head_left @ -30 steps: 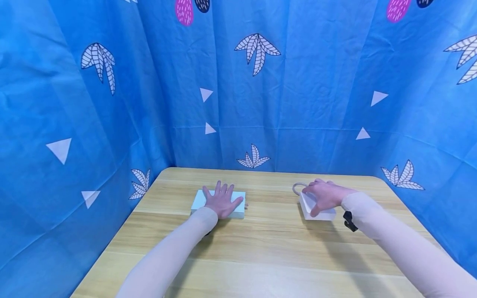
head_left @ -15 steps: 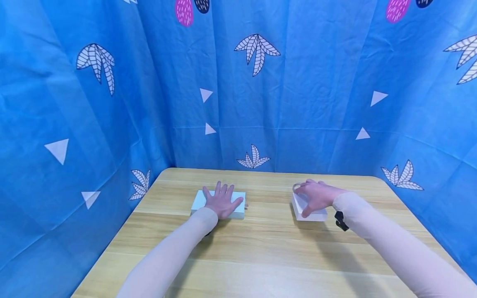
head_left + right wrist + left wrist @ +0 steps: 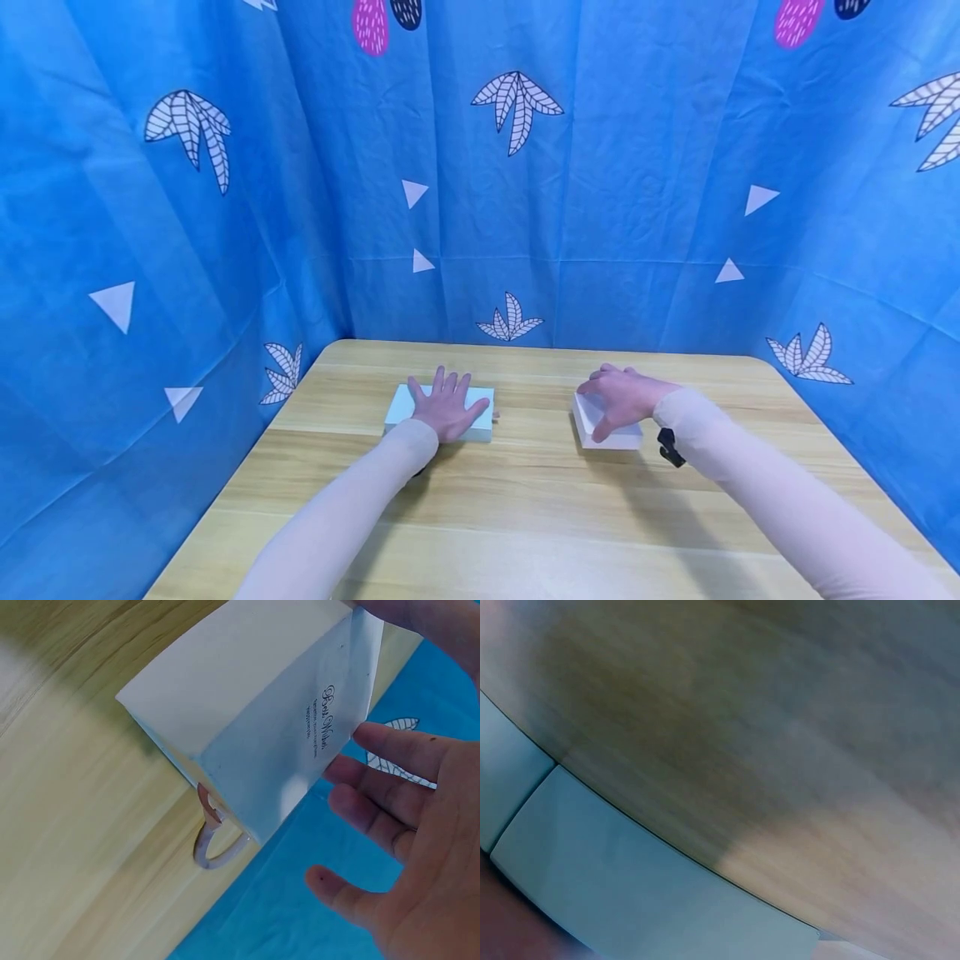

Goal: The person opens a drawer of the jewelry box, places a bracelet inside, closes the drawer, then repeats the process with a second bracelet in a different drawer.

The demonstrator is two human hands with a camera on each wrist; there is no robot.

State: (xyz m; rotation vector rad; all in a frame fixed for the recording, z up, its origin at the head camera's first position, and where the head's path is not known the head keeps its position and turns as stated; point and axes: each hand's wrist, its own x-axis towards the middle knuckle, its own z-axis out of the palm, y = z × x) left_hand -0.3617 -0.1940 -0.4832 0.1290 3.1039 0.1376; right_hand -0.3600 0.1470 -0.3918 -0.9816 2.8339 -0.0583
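My left hand lies flat with spread fingers on the top of a pale blue box at the table's left middle. The left wrist view shows that box's side close up, with a seam across it. To the right, my right hand holds a small white gift box from above, thumb at the near edge and fingertips at the far edge. In the right wrist view the box's top carries printed "Best Wishes" lettering, and a greyish-pink ribbon loop sticks out of one end.
The wooden table has rounded back corners. A blue patterned curtain encloses it behind and on both sides. A small pinkish tab sticks out of the pale blue box's right end.
My right hand and the white gift box have moved left across the table; the ribbon loop is now hidden behind the hand in the head view. My left hand stays in place.
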